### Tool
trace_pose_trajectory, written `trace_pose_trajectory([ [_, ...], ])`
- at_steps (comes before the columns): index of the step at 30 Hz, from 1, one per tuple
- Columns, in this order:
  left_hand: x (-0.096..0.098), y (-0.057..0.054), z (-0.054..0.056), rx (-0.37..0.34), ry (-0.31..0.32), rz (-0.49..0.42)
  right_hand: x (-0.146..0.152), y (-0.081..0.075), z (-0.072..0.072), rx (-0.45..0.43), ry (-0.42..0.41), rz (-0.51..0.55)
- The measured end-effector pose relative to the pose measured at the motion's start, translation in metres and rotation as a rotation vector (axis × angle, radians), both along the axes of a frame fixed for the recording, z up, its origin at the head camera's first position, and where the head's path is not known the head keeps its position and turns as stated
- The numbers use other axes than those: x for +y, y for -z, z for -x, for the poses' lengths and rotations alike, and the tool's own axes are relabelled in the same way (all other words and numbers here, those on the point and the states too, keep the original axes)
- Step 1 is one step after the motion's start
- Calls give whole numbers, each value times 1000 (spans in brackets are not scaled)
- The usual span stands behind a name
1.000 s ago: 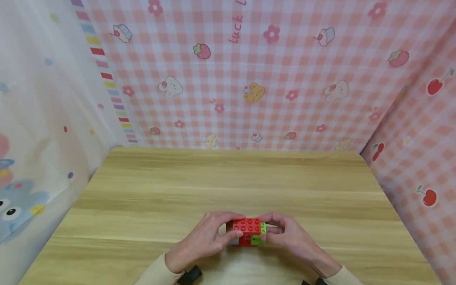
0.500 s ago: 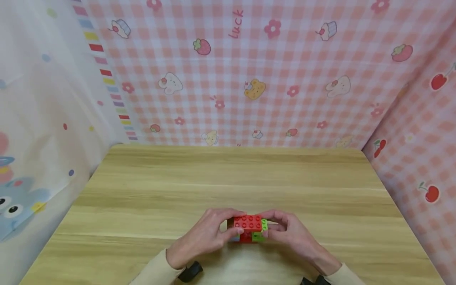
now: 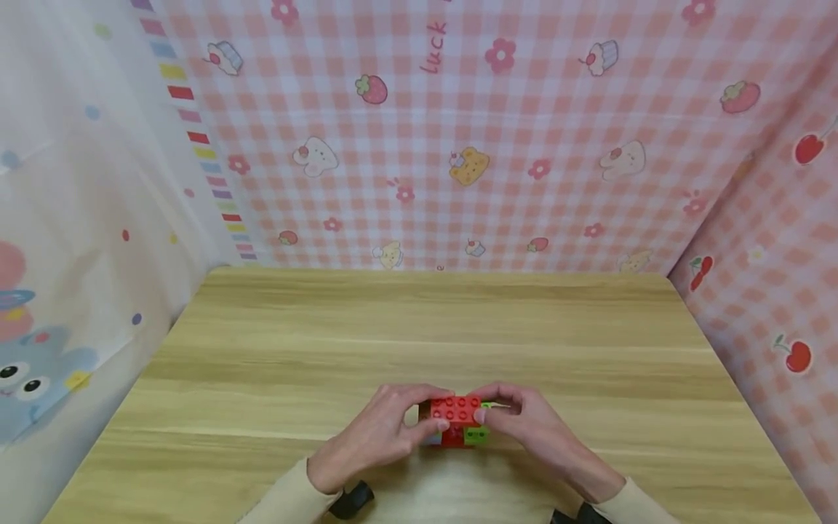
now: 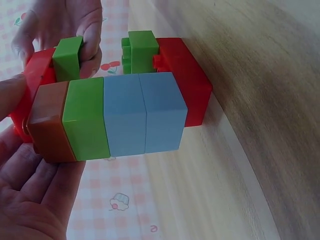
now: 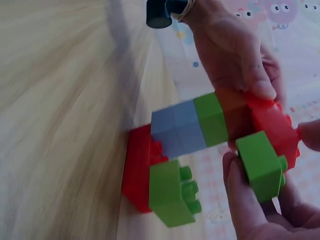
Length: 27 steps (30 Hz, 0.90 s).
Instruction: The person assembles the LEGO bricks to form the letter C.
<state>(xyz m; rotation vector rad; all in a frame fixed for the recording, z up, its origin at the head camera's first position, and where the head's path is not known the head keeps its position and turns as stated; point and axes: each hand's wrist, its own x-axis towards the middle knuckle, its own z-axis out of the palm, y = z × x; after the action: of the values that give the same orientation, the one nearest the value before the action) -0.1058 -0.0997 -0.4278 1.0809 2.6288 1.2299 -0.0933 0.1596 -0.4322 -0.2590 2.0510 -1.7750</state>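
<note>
A toy-block build stands on the wooden table in the head view. Its base is a red brick (image 5: 135, 172), carrying a lower green brick (image 5: 167, 192) at the right. At the left rises a column of two blue bricks (image 4: 125, 115), a green brick (image 4: 86, 117) and a brown brick (image 4: 48, 120). Across the top lies a red brick (image 3: 457, 412), whose left end my left hand (image 3: 376, 428) grips. My right hand (image 3: 540, 433) pinches its right end, thumb in front. Those right fingers also touch an upper green brick (image 5: 259, 165); its join to the red one is unclear.
The wooden table (image 3: 419, 327) stretches away beyond the build. A pink checked cloth (image 3: 419, 145) hangs behind it, with patterned cloths at the left and right. Black wrist straps (image 3: 351, 501) show near the front edge.
My right thumb has moved left from the upper green brick onto the front of the top red brick. The left hand keeps its grip, and the build stays in place.
</note>
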Motion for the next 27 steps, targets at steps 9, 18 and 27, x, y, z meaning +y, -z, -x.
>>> trace_pose_trajectory([
  [9,0,2,-1,14,9,-26,-2,-5,-4,6,2,56],
  [18,-1,5,-4,13,45,-29,1,-1,-12,309,11,-204],
  [27,-15,13,-6,-158,-17,42,25,10,-18,748,12,-592],
])
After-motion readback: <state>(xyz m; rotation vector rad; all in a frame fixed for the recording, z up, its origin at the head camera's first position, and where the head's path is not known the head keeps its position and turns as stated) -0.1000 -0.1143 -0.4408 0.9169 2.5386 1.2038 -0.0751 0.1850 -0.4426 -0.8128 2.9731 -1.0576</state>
